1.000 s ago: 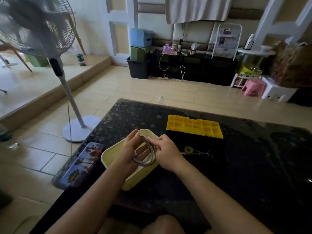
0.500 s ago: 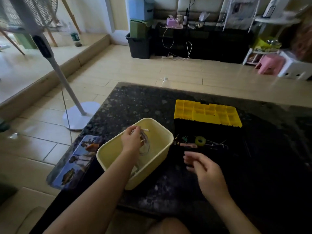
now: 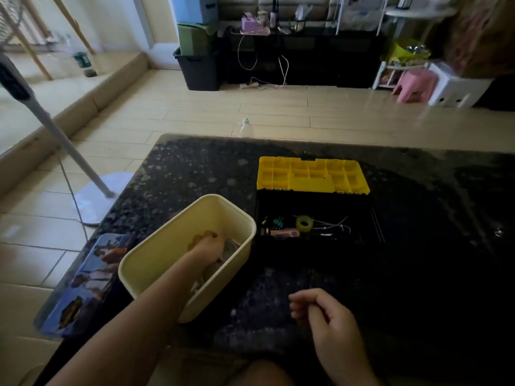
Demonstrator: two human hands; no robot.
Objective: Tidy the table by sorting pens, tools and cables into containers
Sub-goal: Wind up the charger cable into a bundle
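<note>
While settling the coiled cable [image 3: 230, 247] into the cream tub [image 3: 156, 260], keep clear of the printed tin [image 3: 83, 282] lying just beside the tub at the table's left edge. Press the loops flat on the tub floor before letting go, so as not to let them spring apart.

Left hand [image 3: 207, 245] deep inside the tub, knuckles up, fingers turned down onto the cable; cannot tell whether gripping or merely pressing. Probably worth bracing the tub's near wall with the free hand, to stop it sliding on the dark speckled table [image 3: 195, 174].

Cable itself: pale grey, wound in loose loops, mostly hidden under the hand and wrist, lying toward the tub's right side. Tub: rectangular, rounded corners, glossy plastic, set at a slant to the table edge.

Further right, just beside it, black toolbox [image 3: 359, 218] with yellow compartment lid [image 3: 312, 174] laid back open. Inside, yellowish tape roll [image 3: 304, 222], thin pale ties [image 3: 334, 225] and small bits too dim to name.

Right hand [image 3: 326, 313] nearest the viewer, hovering over bare table, fingers loosely curled, holding nothing.
</note>
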